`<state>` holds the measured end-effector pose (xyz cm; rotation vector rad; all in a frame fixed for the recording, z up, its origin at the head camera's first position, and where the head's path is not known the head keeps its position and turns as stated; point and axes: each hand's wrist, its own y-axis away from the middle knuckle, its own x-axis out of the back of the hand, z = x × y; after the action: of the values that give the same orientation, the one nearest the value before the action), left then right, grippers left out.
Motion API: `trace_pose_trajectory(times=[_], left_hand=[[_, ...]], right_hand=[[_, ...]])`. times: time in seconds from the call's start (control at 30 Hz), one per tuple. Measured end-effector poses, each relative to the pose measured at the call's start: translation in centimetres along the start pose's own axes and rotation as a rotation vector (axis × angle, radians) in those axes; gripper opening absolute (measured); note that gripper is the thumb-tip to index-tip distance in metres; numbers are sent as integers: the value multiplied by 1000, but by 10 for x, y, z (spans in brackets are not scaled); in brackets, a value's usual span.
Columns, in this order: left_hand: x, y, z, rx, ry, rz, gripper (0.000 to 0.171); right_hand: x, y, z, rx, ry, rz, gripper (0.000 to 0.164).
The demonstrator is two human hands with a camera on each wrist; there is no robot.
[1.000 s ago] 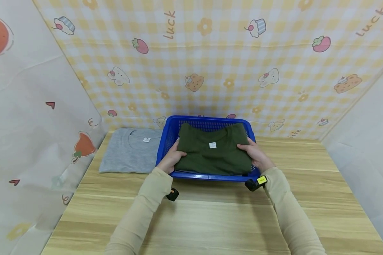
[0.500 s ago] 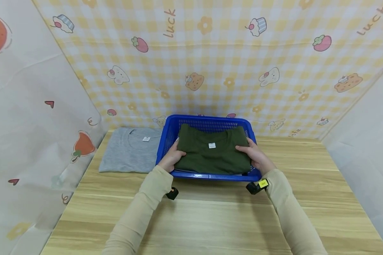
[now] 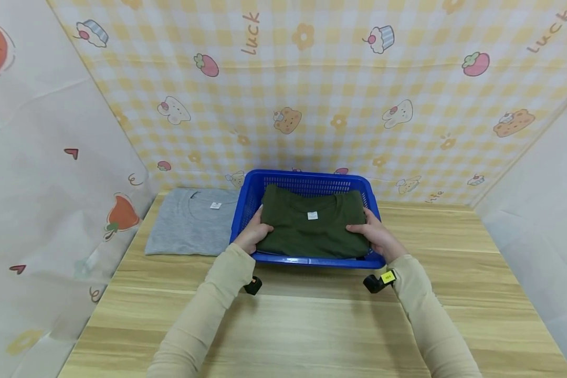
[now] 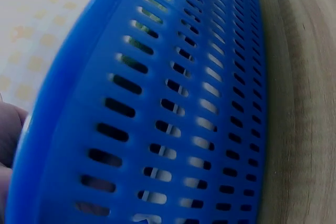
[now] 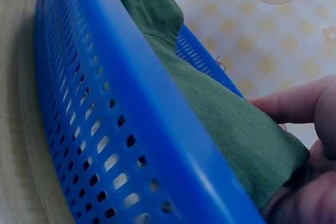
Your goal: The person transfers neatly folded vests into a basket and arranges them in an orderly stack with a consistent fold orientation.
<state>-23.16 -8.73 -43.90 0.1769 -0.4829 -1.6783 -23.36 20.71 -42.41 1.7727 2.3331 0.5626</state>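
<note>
A folded dark green T-shirt [image 3: 312, 231] with a white neck label lies in a blue plastic basket [image 3: 307, 261]. My left hand [image 3: 252, 232] grips the shirt's left side, thumb on top and the other fingers down at its edge. On the opposite side, my right hand [image 3: 378, 235] holds the shirt the same way; the right wrist view shows its thumb and finger at the cloth's edge [image 5: 252, 145]. Pale fabric shows through the basket's slots, beneath the green shirt. In the left wrist view the basket wall [image 4: 152, 103] hides most of the left hand.
A folded grey T-shirt [image 3: 189, 226] lies on the wooden table [image 3: 307, 325] left of the basket, close against it. Behind the basket hangs a yellow checked cloth backdrop [image 3: 340, 152]. White sheets [image 3: 42, 210] close off both sides.
My right hand has shifted slightly left with the right side of the green T-shirt. The left hand keeps its grip, and the basket and grey T-shirt stay in place.
</note>
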Motion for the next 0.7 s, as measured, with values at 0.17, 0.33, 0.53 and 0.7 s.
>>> trace_pose_trajectory(times=[0.17,0.33,0.53,0.7], left_hand=[[2,-2,-2,11,-14,-2,72],[3,-2,-3,24,-26,-6,72],[3,-1,-2,41,-55,0,72],[3,1,1,45,-74,4,72]], right_hand=[[0,-2,3,1,10,11,79],[0,-3,4,9,27,13,79],[-1,-3,5,17,30,6,79],[-2,-2,5,13,29,16,80]])
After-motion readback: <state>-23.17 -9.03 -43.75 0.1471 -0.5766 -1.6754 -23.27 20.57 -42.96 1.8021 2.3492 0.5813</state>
